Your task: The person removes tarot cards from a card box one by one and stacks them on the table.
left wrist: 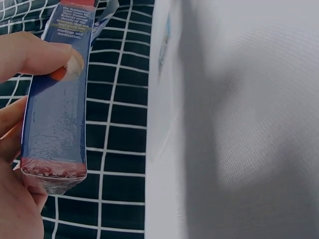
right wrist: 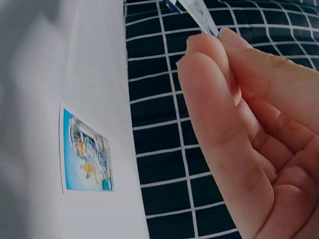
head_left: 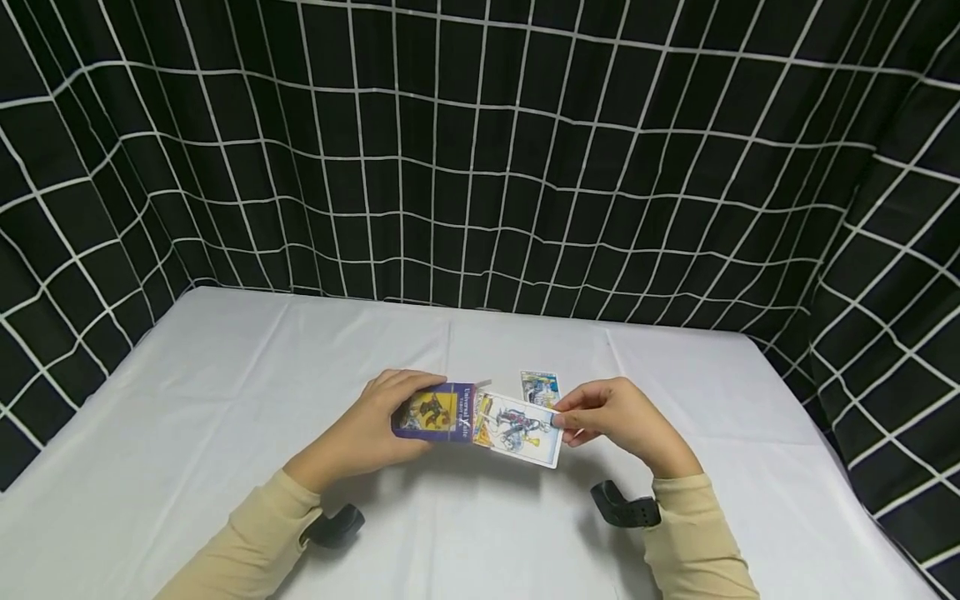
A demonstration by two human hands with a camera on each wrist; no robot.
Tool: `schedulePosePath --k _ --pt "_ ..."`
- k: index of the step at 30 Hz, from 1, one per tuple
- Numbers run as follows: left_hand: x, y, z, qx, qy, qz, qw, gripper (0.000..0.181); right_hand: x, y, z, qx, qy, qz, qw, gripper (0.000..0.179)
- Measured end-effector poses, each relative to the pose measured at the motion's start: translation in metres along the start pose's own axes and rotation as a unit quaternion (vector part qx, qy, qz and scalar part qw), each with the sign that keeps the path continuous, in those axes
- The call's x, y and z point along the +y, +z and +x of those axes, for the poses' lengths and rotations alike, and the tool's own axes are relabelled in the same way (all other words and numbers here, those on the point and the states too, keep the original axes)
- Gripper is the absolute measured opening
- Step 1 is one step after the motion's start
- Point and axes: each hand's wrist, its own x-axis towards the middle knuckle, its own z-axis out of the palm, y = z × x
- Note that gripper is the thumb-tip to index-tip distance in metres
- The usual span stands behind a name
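Observation:
My left hand point(head_left: 375, 421) grips a purple tarot card box point(head_left: 433, 412) around its sides, thumb along one narrow face. In the left wrist view the box point(left wrist: 55, 124) shows that blue narrow side with small print, under shiny clear wrap. At the box's right end, a tarot card point(head_left: 517, 429) with a horse and rider sticks out. My right hand point(head_left: 611, 421) pinches this card's outer edge between thumb and fingers. Behind it, a second tarot card point(head_left: 538, 387) lies on the table, partly covered in the head view; the right wrist view shows this card point(right wrist: 88, 154) whole.
A white cloth covers the table point(head_left: 225, 400). Black curtains with a white grid point(head_left: 465, 150) stand around its back and sides. Black wrist bands point(head_left: 626, 507) sit at both beige sleeves point(head_left: 693, 533).

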Motion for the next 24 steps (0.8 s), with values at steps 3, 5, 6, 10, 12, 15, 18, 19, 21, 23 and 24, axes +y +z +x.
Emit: schedulePosePath --k 3,5,6,10,12,15,18,19,21,23,24 --pt "-0.001 0.000 -0.001 0.001 -0.001 0.000 1.0000 0.073 0.002 -0.005 -0.001 -0.016 0.002 0.009 0.9998 0.028" --pt "-0.001 0.001 -0.001 0.002 -0.003 0.000 1.0000 0.073 0.005 -0.008 -0.001 -0.022 0.009 0.014 0.9996 0.028" --pt "-0.001 0.001 -0.001 0.002 -0.004 -0.001 1.0000 0.073 0.006 -0.010 -0.002 -0.025 0.013 0.017 0.9995 0.028" --pt "-0.001 0.001 -0.001 0.002 -0.002 0.000 1.0000 0.074 0.013 -0.018 -0.003 -0.018 0.026 0.029 0.9991 0.028" --pt "-0.002 0.002 -0.001 0.002 -0.002 0.002 1.0000 0.074 0.017 -0.021 -0.003 -0.007 0.020 0.043 0.9988 0.028" --pt "-0.002 0.002 -0.001 0.002 -0.003 0.004 1.0000 0.074 0.021 -0.023 -0.002 0.014 0.007 0.065 0.9978 0.029" --pt "-0.001 0.002 -0.001 0.004 -0.002 0.003 1.0000 0.074 0.025 -0.024 0.001 0.030 0.001 0.087 0.9957 0.028" --pt "-0.001 0.002 -0.001 0.004 -0.001 0.003 1.0000 0.074 0.027 -0.024 0.002 0.031 0.003 0.096 0.9949 0.027" --pt "0.000 0.002 0.000 0.004 0.000 0.002 1.0000 0.074 0.032 -0.024 0.004 0.029 0.007 0.111 0.9933 0.026" --pt "0.001 0.001 0.000 0.004 0.000 0.001 1.0000 0.074 0.038 -0.024 0.007 0.022 0.012 0.130 0.9913 0.024" --pt "0.001 0.001 0.000 0.004 0.001 0.002 1.0000 0.074 0.041 -0.024 0.008 0.020 0.017 0.138 0.9901 0.023"
